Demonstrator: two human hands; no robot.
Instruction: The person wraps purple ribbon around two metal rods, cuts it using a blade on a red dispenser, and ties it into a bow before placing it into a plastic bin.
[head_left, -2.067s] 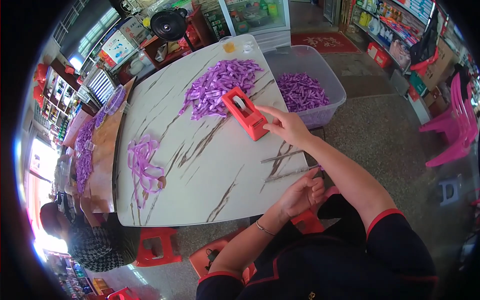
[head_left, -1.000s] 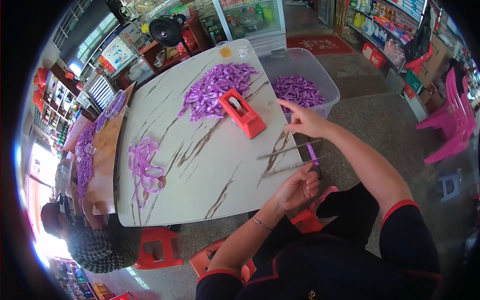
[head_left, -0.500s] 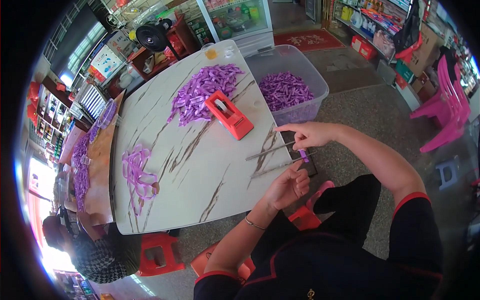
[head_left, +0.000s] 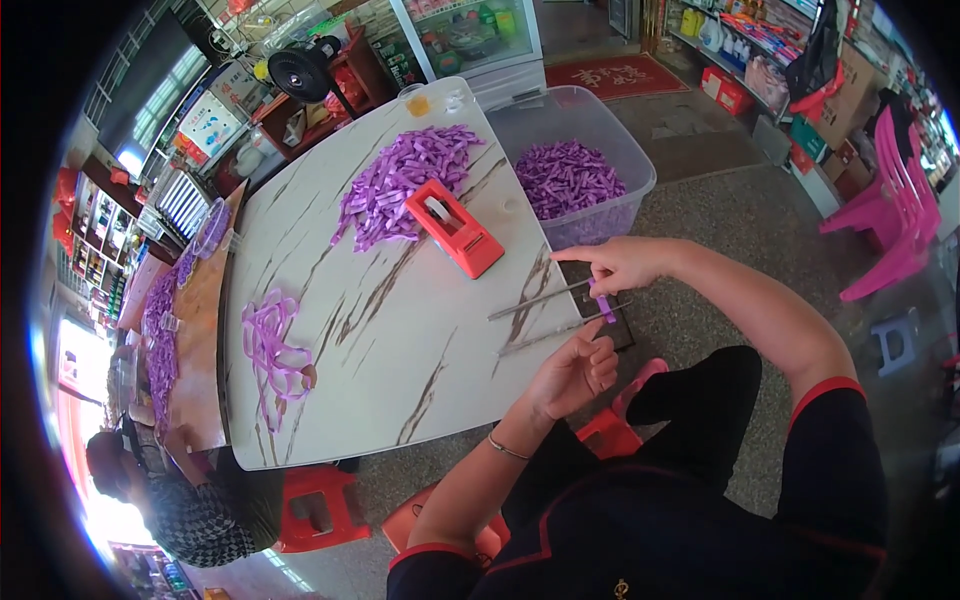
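Observation:
Two thin metal rods [head_left: 540, 300] jut side by side over the table's right edge. A short stretch of purple ribbon [head_left: 604, 304] spans the rods near that edge. My right hand [head_left: 630, 264] is above it, index finger pointing left, thumb and other fingers closed on the ribbon's upper part. Below the rods is my left hand [head_left: 578, 372], its fingers curled in; the raised fingertip is at the ribbon's lower end, and whatever the curled fingers hold is hidden. A red tape dispenser [head_left: 455, 230] stands on the table beyond the rods.
Folded purple ribbon pieces lie in a pile [head_left: 400, 185] on the marble-patterned table [head_left: 350, 390]. Loose lilac ribbon [head_left: 275, 350] lies at left. A clear plastic bin [head_left: 640, 185] of purple pieces stands beyond my right hand. Another person [head_left: 175, 490] sits at lower left.
My right hand has risen slightly, and more of the purple ribbon shows between the hands at the rods. My left hand has hardly moved.

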